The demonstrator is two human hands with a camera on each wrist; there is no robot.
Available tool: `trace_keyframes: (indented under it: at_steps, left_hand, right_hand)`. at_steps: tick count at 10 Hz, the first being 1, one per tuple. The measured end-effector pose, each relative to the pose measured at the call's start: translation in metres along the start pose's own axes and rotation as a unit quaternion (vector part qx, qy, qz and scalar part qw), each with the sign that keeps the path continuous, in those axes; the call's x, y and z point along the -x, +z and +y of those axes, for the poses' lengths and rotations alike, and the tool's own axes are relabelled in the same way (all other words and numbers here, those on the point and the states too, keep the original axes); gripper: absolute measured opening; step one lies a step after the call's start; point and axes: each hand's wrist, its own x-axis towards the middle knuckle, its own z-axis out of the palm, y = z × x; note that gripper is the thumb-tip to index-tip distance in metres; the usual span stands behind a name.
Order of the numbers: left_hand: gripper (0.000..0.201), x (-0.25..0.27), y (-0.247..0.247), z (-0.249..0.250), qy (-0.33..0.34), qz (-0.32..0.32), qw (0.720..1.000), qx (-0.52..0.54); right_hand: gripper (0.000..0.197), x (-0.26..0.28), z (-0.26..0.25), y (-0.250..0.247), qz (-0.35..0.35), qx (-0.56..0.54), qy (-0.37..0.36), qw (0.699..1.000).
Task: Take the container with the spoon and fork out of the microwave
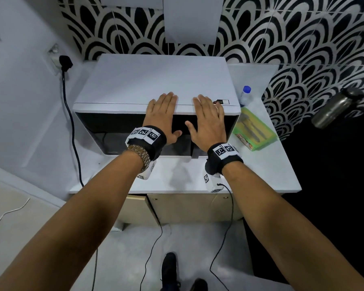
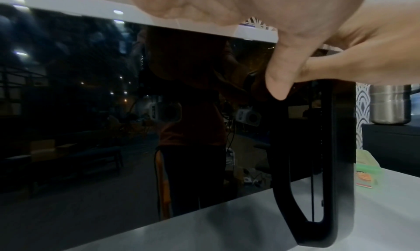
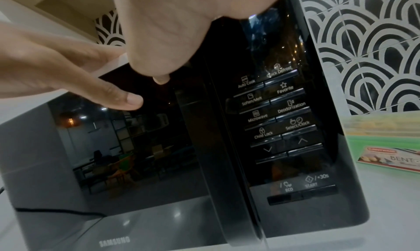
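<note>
green see-through container (image 1: pixel 255 130) with spoon and fork inside | sits on white counter (image 1: pixel 267 175) right of shut microwave (image 1: pixel 156 85) | left hand (image 1: pixel 163 116) and right hand (image 1: pixel 208 120) flat on microwave top, fingers straight

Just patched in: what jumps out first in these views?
Both hands lie flat on the white microwave, left hand and right hand side by side at its front edge, door shut. A green container with cutlery already sits on the counter to its right, beside a blue-capped bottle.
</note>
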Motion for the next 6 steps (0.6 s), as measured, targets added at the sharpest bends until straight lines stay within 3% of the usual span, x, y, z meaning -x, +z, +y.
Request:
trace_keyframes:
  at_steps: [3, 6]
  left_hand:
    - [0.113, 0.005, -0.005, 0.009, -0.017, -0.029, 0.999, -0.009]
    - [0.112, 0.011, -0.027, -0.004, 0.027, -0.102, 0.994, 0.016]
  right_hand:
    - [0.092, 0.002, -0.001, -0.011, -0.074, 0.022, -0.001, 0.997]
    - [0.1, -0.003, -0.011, -0.034, -0.169, -0.004, 0.028, 0.985]
